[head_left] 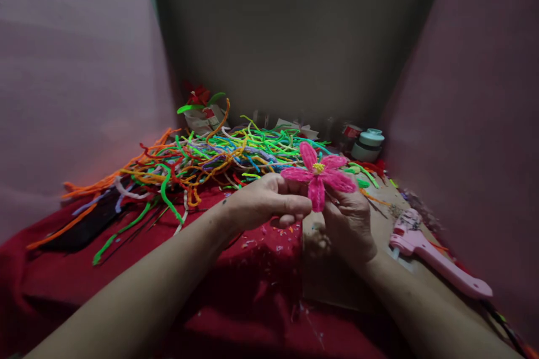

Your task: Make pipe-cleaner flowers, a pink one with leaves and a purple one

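Observation:
A pink flower (306,156) with five fuzzy petals and a yellow centre faces up between my hands. The fingers of my left hand (275,199) are closed in a pinch on its left and lower petals. From below and to the right, my right hand (351,216) holds the flower, its fingers partly hidden behind the petals. Behind the hands lies a large heap of fuzzy craft stems (219,151) in green, orange, red, purple and white.
A pink glue gun (446,269) lies at the right on a brown board (337,286). Red cloth (236,297) covers the table. A dark flat object (86,230) is at the left. A teal-lidded jar (368,146) and a white container (202,122) stand at the back.

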The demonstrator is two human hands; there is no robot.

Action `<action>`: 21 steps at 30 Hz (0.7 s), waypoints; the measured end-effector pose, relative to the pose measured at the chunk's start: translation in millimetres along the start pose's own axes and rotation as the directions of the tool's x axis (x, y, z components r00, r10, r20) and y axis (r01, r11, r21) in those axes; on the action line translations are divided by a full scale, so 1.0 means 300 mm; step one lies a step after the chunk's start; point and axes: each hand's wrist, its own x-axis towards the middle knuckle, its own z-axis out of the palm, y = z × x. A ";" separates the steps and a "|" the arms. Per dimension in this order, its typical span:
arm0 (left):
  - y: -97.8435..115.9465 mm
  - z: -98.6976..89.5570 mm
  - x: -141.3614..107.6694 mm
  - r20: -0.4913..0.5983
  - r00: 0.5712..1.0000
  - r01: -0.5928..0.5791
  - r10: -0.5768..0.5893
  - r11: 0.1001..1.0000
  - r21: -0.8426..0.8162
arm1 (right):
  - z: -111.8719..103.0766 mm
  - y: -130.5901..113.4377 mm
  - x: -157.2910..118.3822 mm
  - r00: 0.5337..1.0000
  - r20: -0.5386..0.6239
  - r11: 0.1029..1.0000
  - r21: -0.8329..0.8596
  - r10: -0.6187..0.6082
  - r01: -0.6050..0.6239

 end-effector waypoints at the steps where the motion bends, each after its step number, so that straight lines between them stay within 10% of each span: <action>1: -0.004 0.015 -0.001 -0.009 1.000 -0.007 0.007 0.999 0.034 | 0.000 0.001 0.001 1.000 0.003 1.000 -0.003 -0.001 0.001; 9: -0.019 0.046 0.001 -0.160 0.984 -0.050 0.080 0.982 0.182 | 0.002 -0.007 0.007 0.997 0.017 0.997 0.009 0.071 -0.071; 21: -0.002 0.007 0.003 -0.052 0.995 -0.078 0.088 0.983 0.167 | 0.003 -0.027 0.015 0.979 0.047 0.956 0.209 0.199 -0.205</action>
